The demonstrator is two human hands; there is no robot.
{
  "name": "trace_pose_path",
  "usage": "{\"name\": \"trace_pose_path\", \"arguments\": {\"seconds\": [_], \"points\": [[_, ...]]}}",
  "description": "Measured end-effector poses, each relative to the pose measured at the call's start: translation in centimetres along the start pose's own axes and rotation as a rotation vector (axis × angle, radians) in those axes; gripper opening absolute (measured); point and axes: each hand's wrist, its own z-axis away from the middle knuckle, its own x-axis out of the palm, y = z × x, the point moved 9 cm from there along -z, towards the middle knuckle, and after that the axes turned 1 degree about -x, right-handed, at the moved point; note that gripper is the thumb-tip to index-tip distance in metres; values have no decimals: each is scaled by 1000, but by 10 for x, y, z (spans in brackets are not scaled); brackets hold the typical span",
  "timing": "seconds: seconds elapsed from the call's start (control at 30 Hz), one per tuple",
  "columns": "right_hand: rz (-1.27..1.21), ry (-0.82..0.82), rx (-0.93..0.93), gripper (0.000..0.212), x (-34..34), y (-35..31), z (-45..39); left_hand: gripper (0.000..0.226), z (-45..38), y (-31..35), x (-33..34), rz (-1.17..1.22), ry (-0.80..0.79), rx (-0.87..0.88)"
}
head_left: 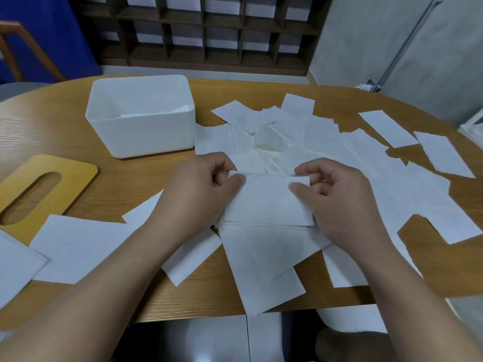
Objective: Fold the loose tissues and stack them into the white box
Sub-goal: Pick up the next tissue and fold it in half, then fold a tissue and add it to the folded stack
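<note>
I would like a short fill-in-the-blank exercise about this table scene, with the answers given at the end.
1. Both hands, the left hand and the right hand, pinch the far corners of one ____.
2. The white box stands on the table without its ____.
3. The wooden lid with the oval slot lies to the ____ of the left hand.
4. The loose tissues lie spread to the ____ of the white box.

Missing words: tissue; lid; left; right

a rounded wooden table with oak grain [60, 121] fills the frame. on it: a white rectangular plastic box [141, 114] upper left, a wooden lid with an oval slot [44, 189] at left, and loose white tissues [326, 142] scattered across centre and right.
</note>
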Motion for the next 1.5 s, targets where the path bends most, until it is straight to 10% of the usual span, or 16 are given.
{"name": "trace_pose_path", "arguments": {"seconds": [0.37, 0.8, 1.5], "points": [[316, 91, -165, 37, 0, -18, 6, 10, 2, 12, -1, -316, 75, 116], [151, -115, -309, 8, 75, -78, 26, 14, 10, -12, -61, -263, 109, 67], [160, -220, -342, 19, 148, -112, 50, 27, 34, -41, -81, -438, -234, 139]]}}
